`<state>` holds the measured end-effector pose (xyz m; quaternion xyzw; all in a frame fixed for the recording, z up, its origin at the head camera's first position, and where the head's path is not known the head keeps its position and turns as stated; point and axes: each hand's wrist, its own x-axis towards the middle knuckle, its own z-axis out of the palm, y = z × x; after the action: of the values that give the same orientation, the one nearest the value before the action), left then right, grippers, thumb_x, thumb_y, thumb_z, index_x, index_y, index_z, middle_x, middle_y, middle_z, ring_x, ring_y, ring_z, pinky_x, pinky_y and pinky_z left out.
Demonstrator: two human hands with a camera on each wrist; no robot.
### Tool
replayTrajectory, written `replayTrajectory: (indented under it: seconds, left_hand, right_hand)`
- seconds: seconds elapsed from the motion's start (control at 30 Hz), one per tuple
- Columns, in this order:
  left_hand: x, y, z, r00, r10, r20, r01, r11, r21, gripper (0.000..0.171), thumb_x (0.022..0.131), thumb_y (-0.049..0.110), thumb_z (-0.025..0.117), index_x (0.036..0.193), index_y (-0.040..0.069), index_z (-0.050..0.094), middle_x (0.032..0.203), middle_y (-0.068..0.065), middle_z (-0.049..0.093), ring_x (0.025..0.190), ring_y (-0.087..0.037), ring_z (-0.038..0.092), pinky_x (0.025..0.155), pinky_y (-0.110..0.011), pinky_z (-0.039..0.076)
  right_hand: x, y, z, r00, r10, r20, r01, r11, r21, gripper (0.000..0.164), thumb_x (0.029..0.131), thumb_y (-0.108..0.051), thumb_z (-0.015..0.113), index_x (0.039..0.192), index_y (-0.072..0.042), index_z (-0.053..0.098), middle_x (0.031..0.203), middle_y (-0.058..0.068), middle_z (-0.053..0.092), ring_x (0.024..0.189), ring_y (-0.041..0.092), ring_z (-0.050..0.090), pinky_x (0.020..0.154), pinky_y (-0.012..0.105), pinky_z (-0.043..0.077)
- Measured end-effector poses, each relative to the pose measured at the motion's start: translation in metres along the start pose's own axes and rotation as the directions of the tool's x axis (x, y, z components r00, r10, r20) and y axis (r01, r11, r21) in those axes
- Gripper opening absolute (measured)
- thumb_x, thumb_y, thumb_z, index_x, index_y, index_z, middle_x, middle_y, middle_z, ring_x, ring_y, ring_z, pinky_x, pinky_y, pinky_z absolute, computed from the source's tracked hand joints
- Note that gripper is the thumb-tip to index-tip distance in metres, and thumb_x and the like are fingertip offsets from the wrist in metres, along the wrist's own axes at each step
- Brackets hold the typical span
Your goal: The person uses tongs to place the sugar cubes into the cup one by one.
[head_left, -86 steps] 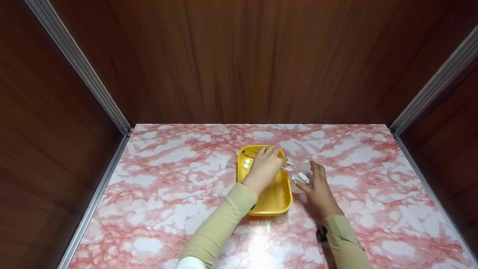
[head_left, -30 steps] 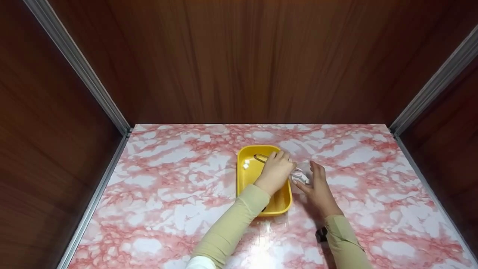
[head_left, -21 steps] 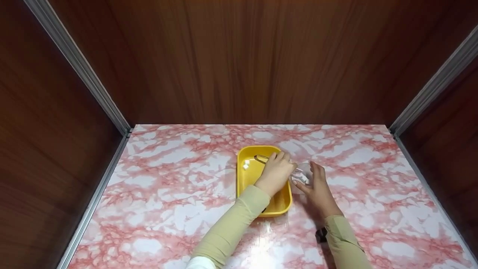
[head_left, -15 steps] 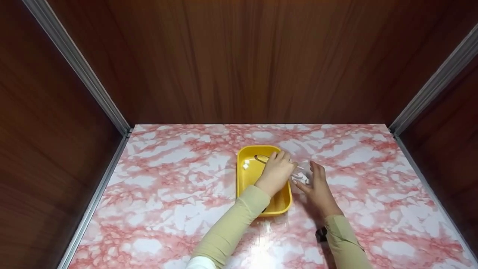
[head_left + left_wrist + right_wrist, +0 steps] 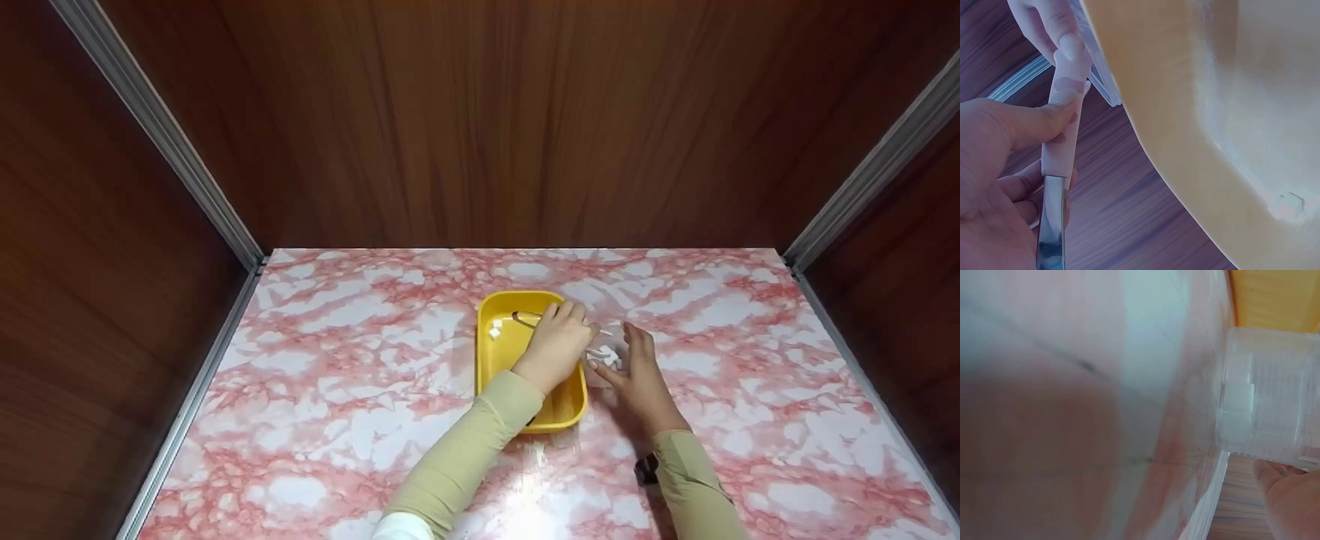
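Note:
My left hand [image 5: 555,337] grips a pair of metal tongs [image 5: 525,318] over the yellow tray [image 5: 564,409]. In the left wrist view, thumb and fingers close on a pale pink sleeve [image 5: 1061,152] of the tongs. The tongs' tips reach past the tray's right side, over a clear plastic container [image 5: 1280,394], and stand apart from each other. My right hand [image 5: 643,381] holds this container from the right, thumb in front and fingers behind. Several white cubes [image 5: 1238,398] lie in it. More white cubes [image 5: 495,330] sit at the tray's left side.
The tray and container stand side by side on a red-and-white marbled tabletop [image 5: 360,420]. Dark wood panels [image 5: 487,135] rise at the back and both sides. A small black device [image 5: 646,470] shows by the right sleeve.
The left hand has moved right, carrying the tongs' tips from the tray's edge to over the container. The tips have since spread and lifted slightly; the cubes below show more clearly. The right hand has stayed put.

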<state>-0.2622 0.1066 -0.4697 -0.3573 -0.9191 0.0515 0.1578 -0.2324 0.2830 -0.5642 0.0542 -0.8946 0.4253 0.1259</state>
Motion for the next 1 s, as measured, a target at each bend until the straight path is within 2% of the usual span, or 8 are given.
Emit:
replayTrajectory:
  seconds: [0.2, 0.4, 0.63, 0.87, 1.0]
  left_hand:
    - [-0.001, -0.002, -0.004, 1.000, 0.010, -0.007, -0.010, 1.000, 0.005, 0.033, 0.085, 0.019, 0.067, 0.117, 0.028, 0.067, 0.112, 0.000, 0.056, 0.107, -0.018, 0.046, 0.085, -0.033, 0.036]
    - [-0.004, -0.010, -0.009, 1.000, -0.003, -0.019, 0.003, 1.000, -0.008, 0.036, 0.085, 0.016, 0.067, 0.118, 0.029, 0.067, 0.117, 0.001, 0.056, 0.111, -0.018, 0.046, 0.087, -0.033, 0.036]
    - [-0.009, -0.024, -0.013, 0.999, -0.029, -0.025, 0.028, 0.999, -0.041, 0.045, 0.078, 0.008, 0.071, 0.118, 0.028, 0.067, 0.119, 0.001, 0.056, 0.113, -0.019, 0.045, 0.090, -0.034, 0.034]
    - [-0.015, -0.034, -0.016, 0.999, -0.040, -0.023, 0.039, 0.999, -0.016, 0.047, 0.080, 0.011, 0.071, 0.123, 0.028, 0.066, 0.116, -0.002, 0.055, 0.107, -0.020, 0.047, 0.091, -0.035, 0.035]
    - [-0.019, -0.041, -0.016, 0.998, -0.057, -0.009, 0.057, 0.998, -0.033, 0.040, 0.083, 0.013, 0.069, 0.120, 0.027, 0.068, 0.117, -0.002, 0.056, 0.108, -0.020, 0.047, 0.091, -0.035, 0.036]
  right_hand:
    - [0.000, -0.001, -0.001, 1.000, 0.003, 0.003, -0.003, 1.000, 0.010, 0.091, 0.081, -0.033, 0.076, 0.146, 0.001, 0.022, 0.140, 0.026, 0.025, 0.129, 0.044, 0.034, 0.101, 0.054, 0.035]
    - [0.000, -0.001, 0.000, 1.000, -0.003, 0.007, 0.003, 1.000, 0.016, 0.091, 0.081, -0.031, 0.075, 0.147, 0.001, 0.021, 0.141, 0.026, 0.024, 0.127, 0.045, 0.036, 0.094, 0.050, 0.043]
    - [-0.001, -0.001, 0.000, 1.000, 0.027, 0.016, -0.027, 1.000, 0.010, 0.093, 0.081, -0.041, 0.073, 0.148, -0.003, 0.021, 0.143, 0.023, 0.024, 0.131, 0.042, 0.032, 0.103, 0.054, 0.032]
    - [-0.001, 0.000, -0.001, 1.000, 0.008, 0.020, -0.008, 1.000, -0.017, 0.091, 0.082, -0.038, 0.073, 0.147, -0.002, 0.021, 0.142, 0.023, 0.024, 0.131, 0.042, 0.031, 0.103, 0.056, 0.030]
    - [-0.002, -0.002, -0.001, 0.999, 0.042, 0.033, -0.042, 0.999, 0.002, 0.093, 0.082, -0.043, 0.071, 0.149, -0.005, 0.020, 0.144, 0.022, 0.022, 0.133, 0.042, 0.030, 0.104, 0.055, 0.029]
